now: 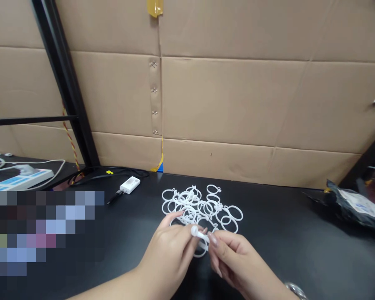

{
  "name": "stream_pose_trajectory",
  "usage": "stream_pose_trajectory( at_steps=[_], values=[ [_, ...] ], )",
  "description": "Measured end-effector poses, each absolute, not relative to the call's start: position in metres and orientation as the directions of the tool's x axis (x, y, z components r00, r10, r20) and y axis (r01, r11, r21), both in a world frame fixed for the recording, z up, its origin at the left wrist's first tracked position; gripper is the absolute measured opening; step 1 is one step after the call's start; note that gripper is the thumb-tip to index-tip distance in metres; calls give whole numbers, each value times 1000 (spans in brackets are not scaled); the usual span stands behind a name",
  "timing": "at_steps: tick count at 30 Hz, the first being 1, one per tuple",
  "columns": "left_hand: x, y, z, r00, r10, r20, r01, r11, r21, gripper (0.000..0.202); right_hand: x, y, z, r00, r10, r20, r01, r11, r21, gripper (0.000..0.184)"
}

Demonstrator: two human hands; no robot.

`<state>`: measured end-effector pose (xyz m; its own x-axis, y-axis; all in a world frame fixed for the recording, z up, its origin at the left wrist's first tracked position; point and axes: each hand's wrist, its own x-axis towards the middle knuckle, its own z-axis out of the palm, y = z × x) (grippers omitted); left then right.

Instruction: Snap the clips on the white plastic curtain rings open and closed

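A loose pile of white plastic curtain rings (187,200), each with a small eyelet, lies on the black table in front of me. Just on the near side of that pile, my left hand (171,246) pinches a white ring piece (202,236) whose rounded end points up and left. My right hand (234,254) grips the same piece from the right, thumb and forefinger closed on it. Fingers cover part of the piece, so its full shape is hidden. Below it, between the hands, the curve of a white ring (200,254) shows.
A white charger (130,185) with a black plug lies left of the pile. Farther left are a power strip (21,179) and cables. At the right sits a black plastic package (353,208). Cardboard (221,100) walls off the back, and a black post (65,83) leans at the left.
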<state>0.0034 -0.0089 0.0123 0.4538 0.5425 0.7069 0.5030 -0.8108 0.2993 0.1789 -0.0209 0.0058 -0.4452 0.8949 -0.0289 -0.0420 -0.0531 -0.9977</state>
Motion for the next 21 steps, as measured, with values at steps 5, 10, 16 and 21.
stream_pose_trajectory(
  at_steps=[5, 10, 16, 21],
  values=[
    [4, -12, 19, 532, 561, 634, 475, -818, 325, 16, 191, -12, 24, -389, 921, 34, 50, 57, -997, 47],
    [0, -8, 10, 551, 508, 662, 560, -813, 158, 29, 233, 15, 50, -129, 939, 319, 779, 295, -553, 51],
    [-2, 0, 4, 554, 580, 597, 590, -780, 211, 33, 287, 52, 37, -60, 925, 375, 968, 146, -205, 32],
    [-2, 0, 2, 571, 569, 592, 570, -793, 213, 32, 296, 57, 20, -70, 952, 297, 995, 87, -46, 24]
  ],
)
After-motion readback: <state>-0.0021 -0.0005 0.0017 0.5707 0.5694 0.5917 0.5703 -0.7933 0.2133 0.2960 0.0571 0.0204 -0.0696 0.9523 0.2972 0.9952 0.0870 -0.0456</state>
